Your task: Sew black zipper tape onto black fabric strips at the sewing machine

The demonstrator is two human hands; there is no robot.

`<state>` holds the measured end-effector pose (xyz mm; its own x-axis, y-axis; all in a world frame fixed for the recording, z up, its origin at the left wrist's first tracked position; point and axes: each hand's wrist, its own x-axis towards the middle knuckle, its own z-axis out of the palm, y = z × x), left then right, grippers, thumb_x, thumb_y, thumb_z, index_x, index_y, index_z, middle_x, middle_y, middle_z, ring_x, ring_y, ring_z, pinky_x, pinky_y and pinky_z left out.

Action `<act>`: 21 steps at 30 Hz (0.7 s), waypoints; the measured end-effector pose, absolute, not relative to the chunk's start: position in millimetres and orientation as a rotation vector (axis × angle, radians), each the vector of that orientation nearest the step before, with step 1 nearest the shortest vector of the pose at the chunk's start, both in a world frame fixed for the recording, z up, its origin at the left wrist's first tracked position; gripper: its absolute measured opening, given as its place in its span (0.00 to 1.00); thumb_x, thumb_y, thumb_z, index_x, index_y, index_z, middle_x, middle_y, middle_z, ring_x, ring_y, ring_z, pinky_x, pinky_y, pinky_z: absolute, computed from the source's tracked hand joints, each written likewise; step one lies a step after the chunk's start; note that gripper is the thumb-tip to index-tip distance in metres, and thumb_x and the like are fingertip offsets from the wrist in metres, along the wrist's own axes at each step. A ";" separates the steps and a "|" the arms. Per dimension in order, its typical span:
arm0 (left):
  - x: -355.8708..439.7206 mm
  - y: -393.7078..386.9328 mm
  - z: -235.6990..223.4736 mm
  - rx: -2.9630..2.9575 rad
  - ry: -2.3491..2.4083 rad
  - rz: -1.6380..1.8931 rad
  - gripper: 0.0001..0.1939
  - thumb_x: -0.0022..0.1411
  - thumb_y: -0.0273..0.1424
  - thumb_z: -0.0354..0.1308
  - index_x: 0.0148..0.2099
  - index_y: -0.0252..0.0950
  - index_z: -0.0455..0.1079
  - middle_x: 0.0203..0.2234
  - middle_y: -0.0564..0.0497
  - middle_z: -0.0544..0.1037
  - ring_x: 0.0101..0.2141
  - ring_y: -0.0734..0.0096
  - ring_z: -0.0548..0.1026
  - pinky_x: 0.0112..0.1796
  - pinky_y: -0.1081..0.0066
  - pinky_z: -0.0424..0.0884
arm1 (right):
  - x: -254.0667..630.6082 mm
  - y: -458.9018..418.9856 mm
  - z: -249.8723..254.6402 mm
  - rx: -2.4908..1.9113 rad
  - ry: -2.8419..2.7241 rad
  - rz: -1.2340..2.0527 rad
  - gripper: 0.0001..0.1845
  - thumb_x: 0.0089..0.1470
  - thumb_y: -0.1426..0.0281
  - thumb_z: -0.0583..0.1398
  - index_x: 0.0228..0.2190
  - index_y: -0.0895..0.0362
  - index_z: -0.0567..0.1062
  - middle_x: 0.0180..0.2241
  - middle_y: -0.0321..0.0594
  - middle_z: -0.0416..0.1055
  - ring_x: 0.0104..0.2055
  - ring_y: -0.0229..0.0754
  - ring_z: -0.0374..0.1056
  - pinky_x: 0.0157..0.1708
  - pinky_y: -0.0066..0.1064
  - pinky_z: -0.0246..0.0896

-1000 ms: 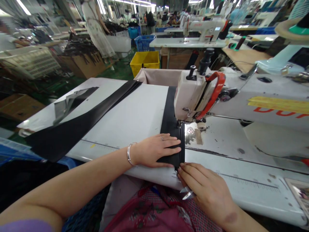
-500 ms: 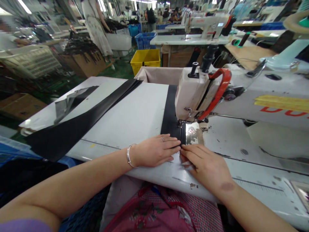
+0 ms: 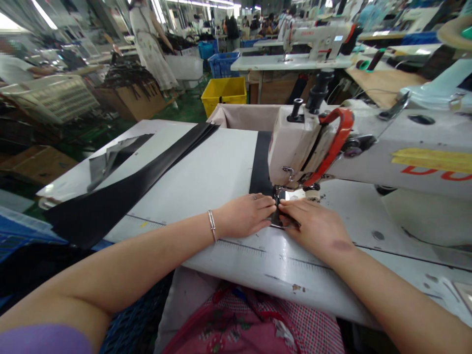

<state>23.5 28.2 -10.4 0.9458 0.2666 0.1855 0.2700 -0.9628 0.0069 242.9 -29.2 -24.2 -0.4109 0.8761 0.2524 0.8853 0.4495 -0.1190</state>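
Observation:
A strip of black fabric (image 3: 261, 169) runs under the presser foot (image 3: 277, 191) of a white sewing machine (image 3: 289, 142). My left hand (image 3: 246, 214) lies on the strip just left of the foot, fingers stretched out and pressing down. Close in front of the foot, my right hand (image 3: 315, 221) has its thumb and fingers closed at the strip's right edge; its fingertips are partly hidden. The two hands' fingertips almost meet over the strip's near end.
Long black fabric pieces (image 3: 136, 189) lie on the left of the white table (image 3: 217, 172), beside a smaller grey-black scrap (image 3: 114, 160). Behind the table stands a yellow bin (image 3: 224, 93). A blue crate (image 3: 24, 231) is at the left. Other people are in the background.
Both hands have moved forward, nearer the presser foot, and the strip's near end has moved the same way. The view has shifted slightly.

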 end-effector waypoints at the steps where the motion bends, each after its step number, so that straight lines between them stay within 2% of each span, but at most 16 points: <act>1: 24.2 30.4 -10.5 -3.089 -0.444 -0.292 0.21 0.70 0.34 0.45 0.57 0.24 0.63 0.52 0.38 0.69 0.55 0.58 0.65 0.57 0.61 0.61 | 243.4 -25.9 -24.4 -1.548 -2.426 -0.043 0.18 0.57 0.65 0.56 0.47 0.55 0.74 0.52 0.39 0.70 0.51 0.47 0.66 0.52 0.40 0.60; 9: 27.3 42.9 -10.3 -3.138 -0.607 -0.343 0.18 0.67 0.36 0.49 0.54 0.29 0.63 0.52 0.39 0.68 0.53 0.58 0.67 0.54 0.61 0.65 | 239.4 -12.2 -18.3 -1.842 -2.397 -0.115 0.20 0.57 0.61 0.54 0.51 0.48 0.72 0.46 0.40 0.74 0.43 0.48 0.69 0.37 0.36 0.64; 15: 28.0 42.6 -12.9 -3.186 -0.628 -0.400 0.17 0.67 0.35 0.50 0.54 0.30 0.64 0.53 0.38 0.68 0.54 0.59 0.66 0.56 0.61 0.63 | 243.9 -11.5 -28.0 -1.773 -2.386 -0.136 0.19 0.57 0.61 0.54 0.49 0.48 0.73 0.46 0.39 0.74 0.45 0.50 0.69 0.37 0.38 0.65; 18: 23.5 43.7 -12.0 -3.233 -0.623 -0.359 0.17 0.68 0.34 0.49 0.55 0.30 0.64 0.55 0.41 0.67 0.57 0.65 0.64 0.59 0.67 0.60 | 248.8 -9.1 -38.9 -1.770 -2.381 -0.125 0.21 0.56 0.61 0.54 0.51 0.48 0.72 0.47 0.39 0.74 0.44 0.52 0.69 0.36 0.41 0.66; 21: 2.9 54.7 -5.7 -3.174 -0.848 -0.216 0.17 0.68 0.32 0.49 0.57 0.37 0.63 0.57 0.50 0.67 0.58 0.75 0.63 0.59 0.75 0.58 | 250.2 -8.9 -45.0 -1.711 -2.386 -0.122 0.23 0.57 0.62 0.53 0.53 0.49 0.70 0.48 0.40 0.73 0.47 0.53 0.68 0.38 0.43 0.66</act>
<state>2.9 54.7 -5.7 0.8594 0.5039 0.0870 0.4842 -0.8566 0.1784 250.2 -8.9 -45.0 -0.3084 0.9274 0.2118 0.9442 0.3255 -0.0506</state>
